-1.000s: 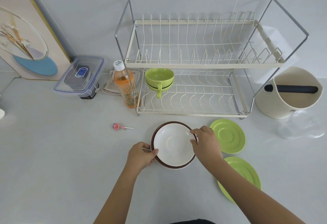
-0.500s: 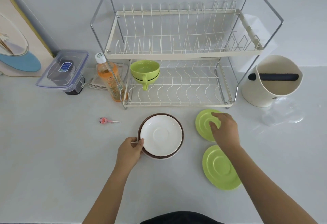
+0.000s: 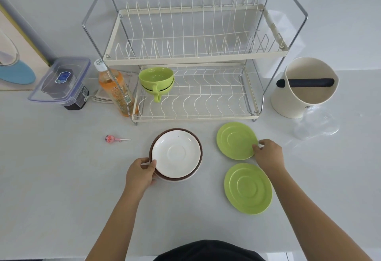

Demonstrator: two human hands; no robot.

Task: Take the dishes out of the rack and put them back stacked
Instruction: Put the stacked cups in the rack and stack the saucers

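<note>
A white saucer (image 3: 176, 154) lies stacked on a brown-rimmed saucer (image 3: 199, 155) in front of the two-tier wire rack (image 3: 195, 58). My left hand (image 3: 141, 173) grips the stack's left edge. Two green saucers lie flat to the right, one farther (image 3: 235, 140) and one nearer (image 3: 247, 188). My right hand (image 3: 268, 154) pinches the right rim of the farther green saucer. Two stacked green cups (image 3: 157, 81) sit at the left end of the rack's lower shelf. The upper shelf holds nothing.
Left of the rack stand an orange drink bottle (image 3: 114, 89), a folded cloth (image 3: 99, 95) and a clear lidded box (image 3: 61, 79). A lollipop (image 3: 112, 138) lies on the table. A cream bucket (image 3: 305, 87) and a clear plastic lid (image 3: 315, 125) sit at the right.
My right hand left the white saucer stack, moved right and took the rim of the farther green saucer. My left hand stayed on the stack's left edge. The camera came closer.
</note>
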